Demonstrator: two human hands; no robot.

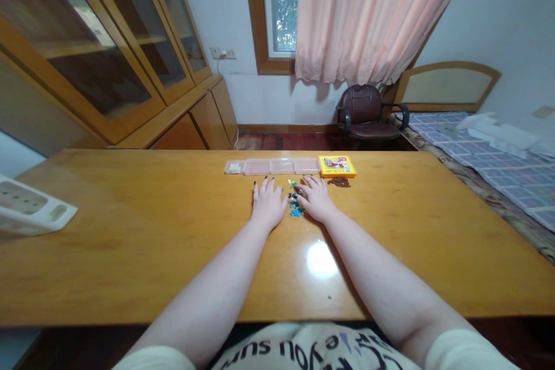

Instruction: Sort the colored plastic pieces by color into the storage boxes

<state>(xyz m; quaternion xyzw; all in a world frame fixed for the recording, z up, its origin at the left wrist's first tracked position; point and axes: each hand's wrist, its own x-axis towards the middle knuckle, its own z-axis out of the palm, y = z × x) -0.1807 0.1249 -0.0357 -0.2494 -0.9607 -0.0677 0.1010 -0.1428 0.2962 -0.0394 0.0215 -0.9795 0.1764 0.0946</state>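
Observation:
Between my two hands lies a small heap of tiny loose pieces [296,213], mostly blue, with a few green, yellow and dark ones. My left hand [267,205] rests palm down just left of the heap, fingers spread. On the heap's right side, my right hand [318,199] is also palm down with its fingers apart, the thumb side at the pieces. Neither hand visibly grips anything. A pile of small brown pieces [339,182] sits beyond and to the right of my right hand.
Behind the hands stretches a row of shallow clear plastic trays [281,166], ending at a yellow box [337,166] with printed pictures. A white plastic stand [32,208] stands at the wooden table's [151,231] left end. An office chair [363,110] is beyond the far edge.

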